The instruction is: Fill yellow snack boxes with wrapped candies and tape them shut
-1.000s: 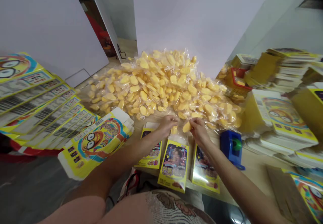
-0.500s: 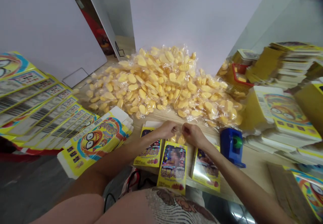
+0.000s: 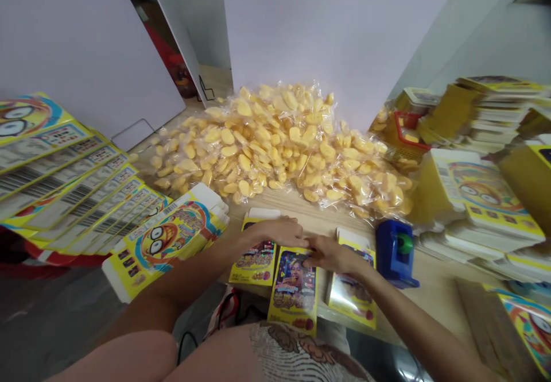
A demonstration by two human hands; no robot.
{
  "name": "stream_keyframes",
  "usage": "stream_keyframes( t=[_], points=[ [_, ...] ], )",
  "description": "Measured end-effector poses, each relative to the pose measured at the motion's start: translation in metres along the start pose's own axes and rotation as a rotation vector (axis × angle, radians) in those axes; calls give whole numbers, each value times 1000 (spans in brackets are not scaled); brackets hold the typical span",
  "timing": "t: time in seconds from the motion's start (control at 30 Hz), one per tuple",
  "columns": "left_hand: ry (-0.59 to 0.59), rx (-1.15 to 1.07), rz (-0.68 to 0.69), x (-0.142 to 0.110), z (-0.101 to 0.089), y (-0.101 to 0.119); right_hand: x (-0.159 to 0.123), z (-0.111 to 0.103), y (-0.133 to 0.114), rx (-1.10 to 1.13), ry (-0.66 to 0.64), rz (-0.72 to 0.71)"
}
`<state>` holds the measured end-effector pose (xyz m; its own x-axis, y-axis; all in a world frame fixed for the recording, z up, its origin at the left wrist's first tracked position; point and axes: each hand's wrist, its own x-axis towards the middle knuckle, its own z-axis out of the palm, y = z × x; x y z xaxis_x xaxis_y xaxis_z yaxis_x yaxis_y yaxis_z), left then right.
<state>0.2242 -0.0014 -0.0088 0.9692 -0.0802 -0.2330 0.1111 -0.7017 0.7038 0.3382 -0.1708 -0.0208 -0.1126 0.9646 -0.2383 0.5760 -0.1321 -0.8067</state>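
Observation:
A yellow printed box (image 3: 293,301) lies in front of me, with its top end under my hands. At that end my left hand (image 3: 284,232) has its fingers closed over the box's upper edge. My right hand (image 3: 329,254) grips the same edge from the right, its thumb on the printed front. The fingertips of both hands meet there and hide the opening. Another yellow box (image 3: 252,273) lies partly under my left forearm. To the right, a third box (image 3: 350,290) is partly covered by my right wrist.
Clear bags of yellow oval pieces (image 3: 258,146) are heaped behind my hands. Flat yellow cartons (image 3: 167,238) fan out on the left. A blue tape dispenser (image 3: 394,255) stands at right, near stacked cartons (image 3: 486,192) and a red basket (image 3: 404,135). White panels (image 3: 327,31) rise behind.
Both hands have come down and nearer to me, onto the box's top end. The yellow pieces that showed between them are out of sight now.

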Motion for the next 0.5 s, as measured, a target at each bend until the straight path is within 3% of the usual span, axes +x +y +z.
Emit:
stream_keyframes(
  t=[0.07,0.1,0.17,0.2,0.23,0.3,0.37,0.43,0.5],
  points=[
    [132,-98,41,-8,-6,12,-6,-1,-8,-17,108,17],
    [256,-203,61,-14,-9,17,-10,-3,-13,-31,166,27],
    [476,-494,92,-30,-13,25,-20,-12,-26,-83,289,21],
    [512,-672,106,-38,-13,28,-26,-18,-34,-110,355,7],
    [486,-858,120,-46,-9,30,-32,-23,-42,-131,415,-10],
    [308,-1202,113,-58,6,31,-40,-31,-58,-147,495,-51],
    [157,-1458,14,-65,29,30,-45,-33,-72,-151,537,-88],
    [143,-1621,-125,-68,50,30,-47,-30,-83,-189,661,-134],
    [190,-1708,-178,-70,63,31,-48,-22,-91,-244,827,-207]
  ],
)
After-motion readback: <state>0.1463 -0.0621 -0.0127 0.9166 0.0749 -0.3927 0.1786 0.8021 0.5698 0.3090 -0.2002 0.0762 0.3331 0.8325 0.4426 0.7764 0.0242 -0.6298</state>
